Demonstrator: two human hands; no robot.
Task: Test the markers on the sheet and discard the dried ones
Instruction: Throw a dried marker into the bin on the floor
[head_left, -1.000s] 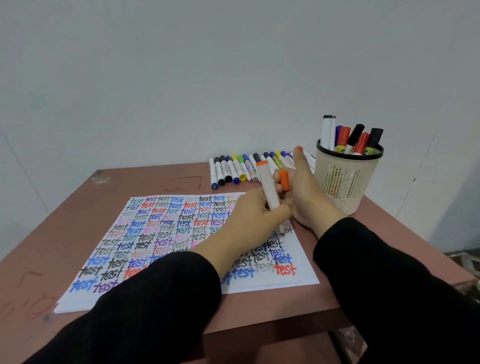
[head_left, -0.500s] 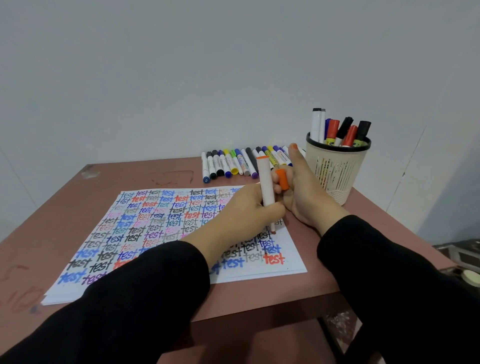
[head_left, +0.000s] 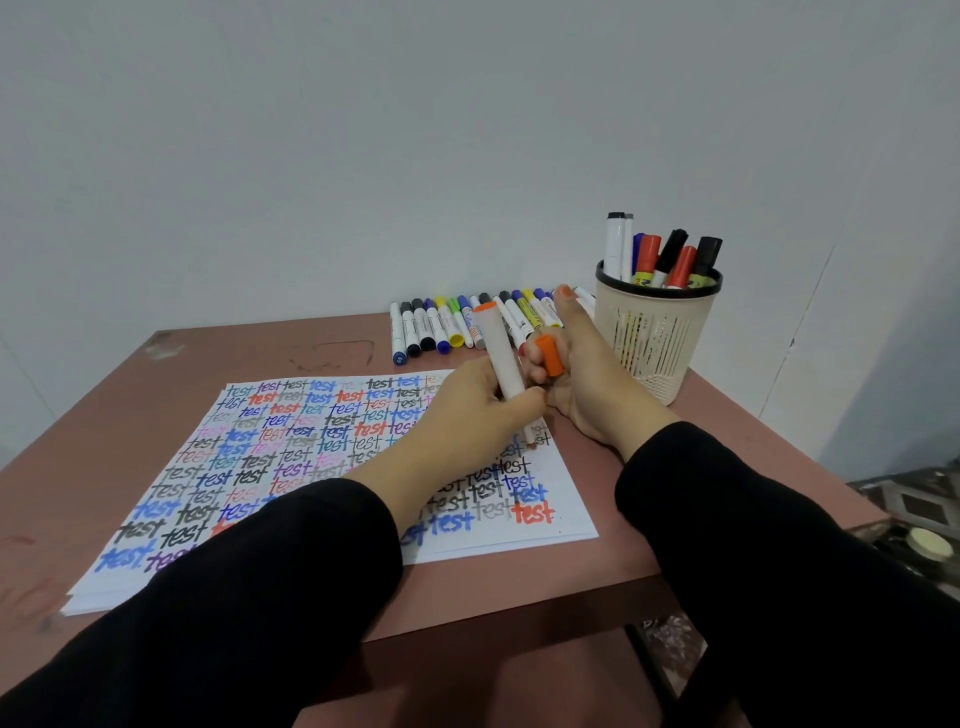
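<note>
- White marker (head_left: 503, 358), orange-ended: left hand (head_left: 467, 415) grips it, tip on sheet (head_left: 311, 441).
- Right hand (head_left: 592, 384) pinches orange cap (head_left: 549, 356), thumb raised.
- Marker cup (head_left: 654, 338) at two o'clock.

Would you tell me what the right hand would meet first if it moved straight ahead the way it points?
Probably the right end of the row of markers by the wall, which the right hand points toward. The basket stands just beside that line; depth is unclear.

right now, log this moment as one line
step: testing | left hand: grips orange marker, tip at sheet | right hand: holds orange cap | pen cup: upright, beside right hand
</note>
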